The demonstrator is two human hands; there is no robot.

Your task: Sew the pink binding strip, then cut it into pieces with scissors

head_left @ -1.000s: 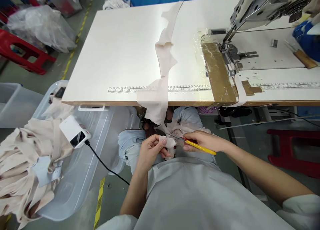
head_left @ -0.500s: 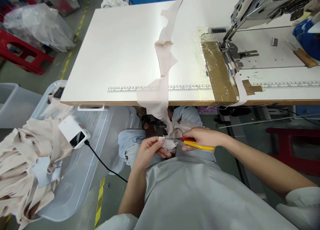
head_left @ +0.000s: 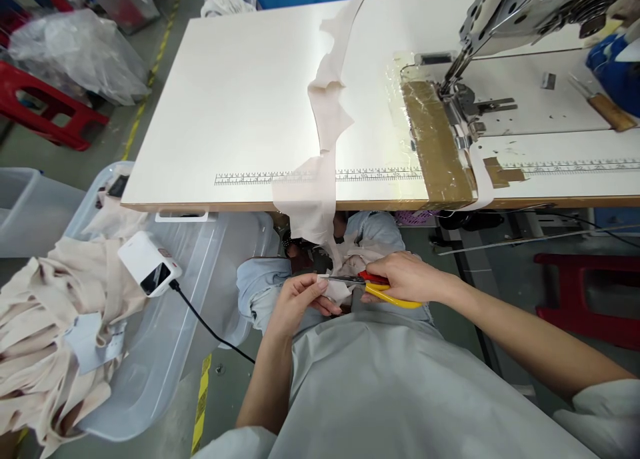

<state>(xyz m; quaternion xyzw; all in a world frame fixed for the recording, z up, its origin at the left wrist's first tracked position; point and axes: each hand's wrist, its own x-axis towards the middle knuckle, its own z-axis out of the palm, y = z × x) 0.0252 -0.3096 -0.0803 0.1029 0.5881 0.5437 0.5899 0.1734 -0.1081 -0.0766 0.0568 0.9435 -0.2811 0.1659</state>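
Note:
My left hand (head_left: pixel 303 296) pinches the end of a pale pink fabric piece (head_left: pixel 336 290) above my lap. In my right hand (head_left: pixel 400 277) is a pair of scissors (head_left: pixel 393 296) with red and yellow handles. Their blades point left and lie at the fabric, close to my left fingertips; exactly how they meet the cloth is too small to tell. A long strip of the same pale pink fabric (head_left: pixel 327 112) runs across the table and hangs over its front edge toward my lap, where more cloth is bunched.
The white sewing table (head_left: pixel 240 99) has a printed ruler along its front. At right stands a sewing machine (head_left: pixel 463 106), with a wooden-handled tool (head_left: pixel 611 112) beyond it. Left are a plastic bin (head_left: pixel 150 372), heaped fabric strips (head_left: pixel 60 279) and a white device (head_left: pixel 150 264) with a black cable.
The scissors have turned slightly in my right hand, their yellow handle swinging lower and their blades showing more. My left hand stays nearly in place on the fabric.

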